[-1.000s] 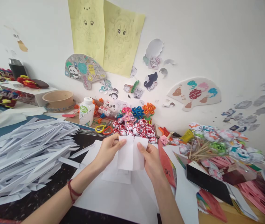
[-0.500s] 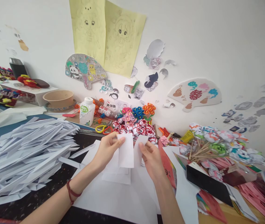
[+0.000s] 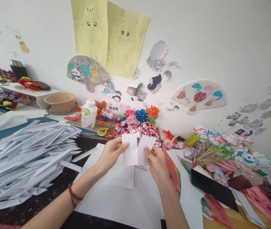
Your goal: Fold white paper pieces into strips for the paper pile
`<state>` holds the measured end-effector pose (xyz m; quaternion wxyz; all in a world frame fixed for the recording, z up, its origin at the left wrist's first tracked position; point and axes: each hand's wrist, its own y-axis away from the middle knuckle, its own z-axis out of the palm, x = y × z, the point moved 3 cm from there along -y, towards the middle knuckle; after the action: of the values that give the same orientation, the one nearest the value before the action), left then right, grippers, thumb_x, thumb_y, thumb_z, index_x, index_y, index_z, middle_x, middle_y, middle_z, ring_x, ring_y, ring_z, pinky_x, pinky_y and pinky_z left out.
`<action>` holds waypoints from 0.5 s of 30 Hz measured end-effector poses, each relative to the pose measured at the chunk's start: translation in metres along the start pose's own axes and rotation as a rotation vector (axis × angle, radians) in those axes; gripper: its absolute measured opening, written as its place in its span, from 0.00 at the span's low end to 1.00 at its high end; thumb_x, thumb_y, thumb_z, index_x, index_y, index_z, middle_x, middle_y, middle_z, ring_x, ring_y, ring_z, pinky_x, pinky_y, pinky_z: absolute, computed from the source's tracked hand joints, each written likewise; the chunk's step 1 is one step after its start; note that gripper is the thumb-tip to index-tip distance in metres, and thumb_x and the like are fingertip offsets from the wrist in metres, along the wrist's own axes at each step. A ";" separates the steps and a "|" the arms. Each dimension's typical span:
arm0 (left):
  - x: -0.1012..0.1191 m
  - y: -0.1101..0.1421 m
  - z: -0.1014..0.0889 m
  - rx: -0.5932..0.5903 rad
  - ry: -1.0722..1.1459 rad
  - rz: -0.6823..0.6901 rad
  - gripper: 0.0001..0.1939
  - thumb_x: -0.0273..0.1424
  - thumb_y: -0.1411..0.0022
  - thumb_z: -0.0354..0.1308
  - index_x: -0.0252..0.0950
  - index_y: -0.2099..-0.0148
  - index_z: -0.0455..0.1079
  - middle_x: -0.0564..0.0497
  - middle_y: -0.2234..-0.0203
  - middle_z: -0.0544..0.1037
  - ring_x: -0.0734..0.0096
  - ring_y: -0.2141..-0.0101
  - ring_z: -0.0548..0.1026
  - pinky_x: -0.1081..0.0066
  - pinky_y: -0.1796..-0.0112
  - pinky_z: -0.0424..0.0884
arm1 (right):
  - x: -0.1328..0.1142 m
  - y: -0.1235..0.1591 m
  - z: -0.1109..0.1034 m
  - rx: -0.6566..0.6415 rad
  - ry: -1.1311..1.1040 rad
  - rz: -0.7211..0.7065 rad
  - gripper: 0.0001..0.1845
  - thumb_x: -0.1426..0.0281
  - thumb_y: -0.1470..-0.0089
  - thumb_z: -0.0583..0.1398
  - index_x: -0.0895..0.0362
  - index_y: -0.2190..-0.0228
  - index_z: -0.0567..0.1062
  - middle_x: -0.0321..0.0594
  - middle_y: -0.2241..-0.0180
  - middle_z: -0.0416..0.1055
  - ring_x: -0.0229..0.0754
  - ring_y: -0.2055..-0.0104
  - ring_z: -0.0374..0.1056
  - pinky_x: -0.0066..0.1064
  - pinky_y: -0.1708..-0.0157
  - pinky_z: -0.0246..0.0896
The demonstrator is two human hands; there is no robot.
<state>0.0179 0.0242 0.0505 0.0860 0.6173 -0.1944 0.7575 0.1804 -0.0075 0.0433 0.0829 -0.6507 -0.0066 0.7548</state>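
My left hand pinches a small white paper rectangle between thumb and fingers, holding it upright. Beside it, my right hand grips another white paper piece, tilted to the right. The two pieces are close together, with a narrow gap at the top. Under my hands lie more cut white papers, loosely stacked on a large white sheet. What lies directly behind the held papers is partly hidden.
A big heap of folded white paper strips covers the left. A white bottle, scissors and paper flowers stand at the back. On the right are a black phone, wooden sticks and a red packet.
Both papers have risen slightly and moved a little to the right. The right-hand piece now leans more to the right. Both hands keep their hold.
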 end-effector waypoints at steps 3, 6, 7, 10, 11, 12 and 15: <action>0.001 -0.001 -0.001 -0.010 0.001 0.001 0.23 0.42 0.45 0.57 0.29 0.53 0.70 0.42 0.64 0.78 0.60 0.65 0.75 0.68 0.67 0.71 | 0.003 -0.001 -0.001 -0.023 -0.012 0.017 0.12 0.60 0.50 0.60 0.51 0.64 0.75 0.40 0.60 0.75 0.50 0.60 0.71 0.35 0.70 0.64; 0.003 -0.001 -0.002 -0.008 0.011 0.007 0.23 0.42 0.45 0.57 0.29 0.54 0.71 0.42 0.64 0.78 0.62 0.67 0.76 0.68 0.68 0.71 | 0.005 -0.001 -0.001 -0.043 -0.089 0.007 0.11 0.62 0.49 0.60 0.51 0.63 0.75 0.41 0.60 0.75 0.49 0.61 0.71 0.34 0.70 0.64; 0.004 -0.001 -0.002 -0.010 0.015 0.011 0.22 0.42 0.44 0.57 0.29 0.54 0.71 0.42 0.64 0.78 0.62 0.67 0.76 0.68 0.67 0.71 | 0.004 -0.001 -0.001 -0.047 -0.115 0.002 0.11 0.62 0.49 0.60 0.51 0.62 0.74 0.41 0.60 0.75 0.49 0.61 0.71 0.34 0.70 0.64; 0.004 -0.001 -0.003 0.000 0.008 0.023 0.22 0.41 0.44 0.57 0.29 0.54 0.70 0.42 0.64 0.78 0.63 0.68 0.75 0.68 0.67 0.71 | 0.001 -0.001 0.000 -0.035 -0.146 -0.012 0.16 0.63 0.49 0.60 0.52 0.58 0.73 0.43 0.60 0.75 0.49 0.62 0.71 0.35 0.69 0.64; 0.003 -0.001 -0.004 0.010 0.002 0.025 0.22 0.41 0.44 0.57 0.29 0.54 0.70 0.42 0.64 0.78 0.63 0.68 0.75 0.68 0.67 0.71 | 0.000 0.000 0.000 -0.039 -0.137 -0.005 0.18 0.63 0.50 0.61 0.53 0.57 0.72 0.44 0.60 0.75 0.48 0.62 0.71 0.35 0.68 0.65; 0.003 -0.001 -0.005 0.023 -0.005 0.029 0.22 0.41 0.44 0.57 0.29 0.54 0.70 0.43 0.65 0.78 0.64 0.69 0.75 0.69 0.68 0.71 | 0.000 0.000 0.000 -0.053 -0.120 0.007 0.19 0.63 0.51 0.62 0.54 0.56 0.72 0.45 0.61 0.75 0.48 0.62 0.71 0.36 0.68 0.65; 0.002 -0.001 -0.006 0.054 -0.016 0.036 0.21 0.41 0.44 0.57 0.30 0.54 0.70 0.45 0.67 0.78 0.65 0.69 0.75 0.72 0.70 0.70 | 0.002 -0.001 -0.001 -0.075 -0.051 0.023 0.20 0.64 0.54 0.64 0.56 0.57 0.73 0.46 0.61 0.76 0.49 0.61 0.71 0.38 0.63 0.65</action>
<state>0.0121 0.0272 0.0516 0.0540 0.6219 -0.1854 0.7589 0.1810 -0.0066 0.0416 0.0496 -0.6339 -0.0296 0.7712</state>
